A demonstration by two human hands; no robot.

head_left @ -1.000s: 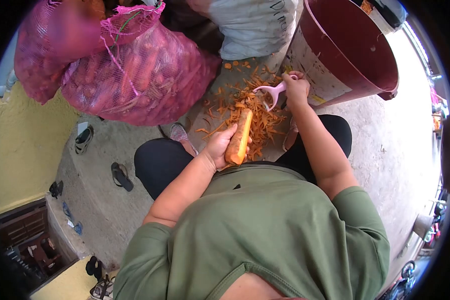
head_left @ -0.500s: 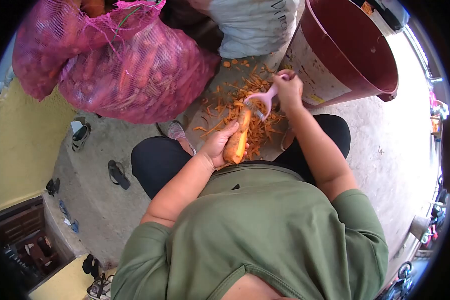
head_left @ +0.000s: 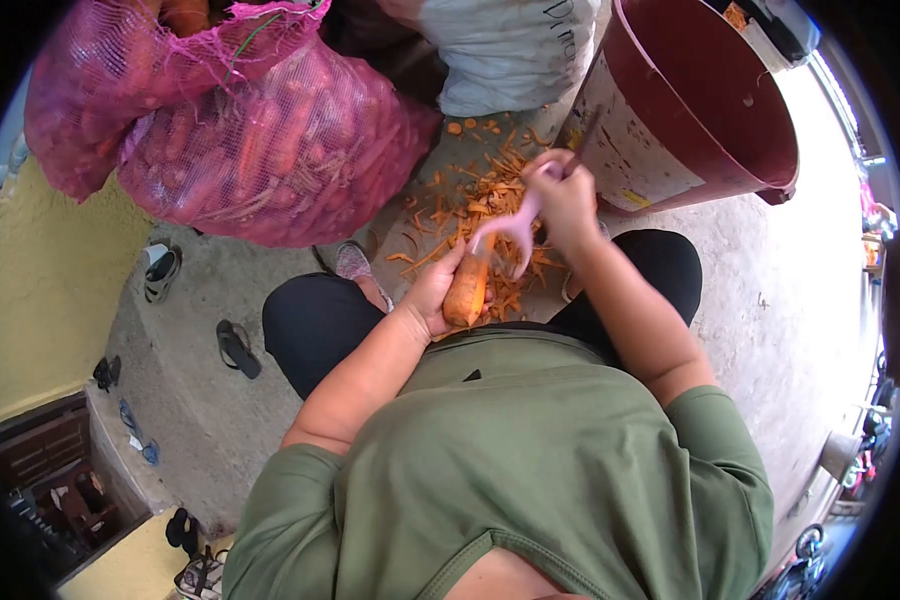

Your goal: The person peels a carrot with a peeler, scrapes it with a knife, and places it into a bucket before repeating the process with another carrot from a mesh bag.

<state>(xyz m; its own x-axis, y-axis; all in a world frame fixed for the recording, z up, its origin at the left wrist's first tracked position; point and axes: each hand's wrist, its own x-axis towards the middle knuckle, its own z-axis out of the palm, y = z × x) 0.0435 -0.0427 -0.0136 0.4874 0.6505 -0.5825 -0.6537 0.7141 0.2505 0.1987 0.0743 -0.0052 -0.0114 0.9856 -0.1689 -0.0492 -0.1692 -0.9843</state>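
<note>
**On a Concrete Floor, One Carrot Mid-Peel and Sacks to Go**

The rough grey concrete floor (head_left: 770, 300) is the workplace here, with a person in a green shirt seated low over it, knees apart. The left hand (head_left: 432, 292) has its fingers wrapped tight round the lower end of a long orange carrot (head_left: 467, 285). The carrot points up and away from the body, its tip out past the fingertips. The right hand (head_left: 567, 200) is clenched on the handle of a pale pink plastic peeler (head_left: 510, 228). The peeler's forked head sits against the carrot's far end, just beyond the left fingers. Motion blur keeps me from seeing the blade itself.

A loose heap of orange peelings (head_left: 470, 190) lies on the floor under and beyond both sets of fingers, so a fair bit of peeling looks done. The carrot in hand seems to me only partway. Its held end is covered by the fingers, and I cannot tell how much skin is off.

Plenty looks left. Two bulging pink mesh sacks of carrots (head_left: 260, 150) sit off to the left of the left fingers, well apart. A big dark red plastic bucket (head_left: 710, 90) stands just past the right knuckles, and what I can see of its inside shows no carrots. A white woven sack (head_left: 510, 50) lies beyond the heap.
</note>
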